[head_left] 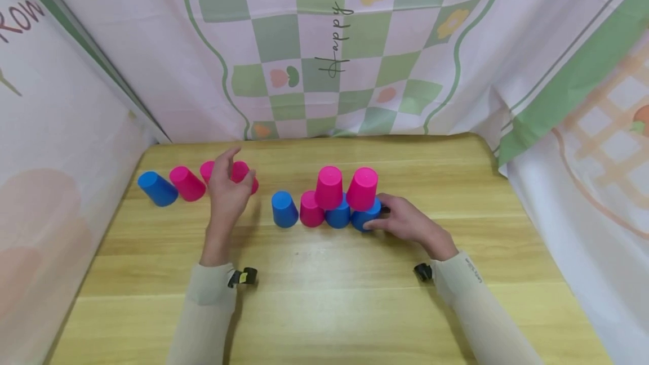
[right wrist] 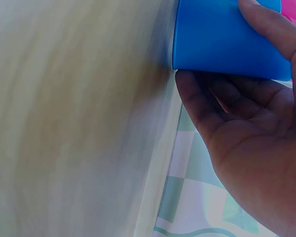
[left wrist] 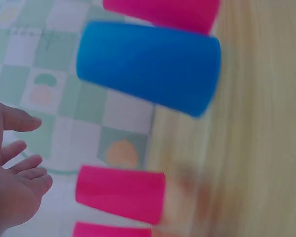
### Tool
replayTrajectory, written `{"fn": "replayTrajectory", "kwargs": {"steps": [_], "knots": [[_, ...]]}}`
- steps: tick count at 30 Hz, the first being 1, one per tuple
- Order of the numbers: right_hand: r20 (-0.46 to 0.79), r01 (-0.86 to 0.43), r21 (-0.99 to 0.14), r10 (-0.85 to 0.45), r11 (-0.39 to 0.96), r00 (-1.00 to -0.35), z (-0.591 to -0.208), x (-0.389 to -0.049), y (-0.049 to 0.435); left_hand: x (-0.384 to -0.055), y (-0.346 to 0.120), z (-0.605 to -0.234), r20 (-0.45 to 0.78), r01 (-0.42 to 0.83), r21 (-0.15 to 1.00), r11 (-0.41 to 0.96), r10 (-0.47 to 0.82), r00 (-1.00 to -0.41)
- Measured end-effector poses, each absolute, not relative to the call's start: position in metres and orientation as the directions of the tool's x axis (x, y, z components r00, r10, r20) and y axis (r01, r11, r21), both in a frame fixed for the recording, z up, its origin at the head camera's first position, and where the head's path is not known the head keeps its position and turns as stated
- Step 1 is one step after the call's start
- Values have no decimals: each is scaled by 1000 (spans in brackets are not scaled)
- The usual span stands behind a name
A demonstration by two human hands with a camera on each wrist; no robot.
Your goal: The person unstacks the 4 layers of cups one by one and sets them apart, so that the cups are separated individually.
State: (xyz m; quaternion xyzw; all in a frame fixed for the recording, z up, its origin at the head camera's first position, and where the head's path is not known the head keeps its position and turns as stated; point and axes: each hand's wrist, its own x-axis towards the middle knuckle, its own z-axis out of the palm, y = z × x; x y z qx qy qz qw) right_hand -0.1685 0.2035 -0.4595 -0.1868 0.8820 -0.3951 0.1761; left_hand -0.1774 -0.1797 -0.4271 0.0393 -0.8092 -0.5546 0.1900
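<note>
Fingers and thumb of the right hand [head_left: 403, 219] grip the rightmost blue cup [head_left: 362, 221], the right end of a row on the table [head_left: 324, 308]. To its left in that row stand the middle blue cup [head_left: 338, 217], the pink base cup [head_left: 310, 212] and, just beside, the left blue cup [head_left: 285, 210]. Overhead, the right upper pink cup [head_left: 363, 187] sits above the gripped cup, with the left upper pink cup [head_left: 329, 187] near it. The left hand [head_left: 229, 187], its grip loose and empty, is in front of two pink cups [head_left: 244, 172] on the left, partly hiding them. Farther left stand the outer pink cup [head_left: 187, 183] and the outer blue cup [head_left: 158, 188]. Checked cloth [head_left: 324, 44] hangs behind the table's far edge.
</note>
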Motion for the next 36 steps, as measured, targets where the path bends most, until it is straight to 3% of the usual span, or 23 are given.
{"fn": "replayTrajectory", "kwargs": {"steps": [8,14,22,26,31,36], "knots": [[-161,-193,-768,-475,611,-865,-460,-171,203,-168,-152,-409,365,328,906,266,-103,-925],[-168,-187,-766,-473,615,-865,-459,-172,203,-162,-133,-400,387,387,911,143,27,-922],[-181,-169,-768,-462,617,-868,-458,-173,203,-153,-110,-394,462,484,872,72,209,-862],[-189,-154,-769,-451,620,-872,-458,-171,203,-153,-97,-402,435,475,870,129,253,-864],[-187,-158,-769,-454,619,-871,-458,-169,203,-153,-81,-412,320,387,888,247,271,-908],[-196,-141,-770,-440,623,-877,-458,-168,203,-150,-70,-415,268,336,903,269,257,-928]]}}
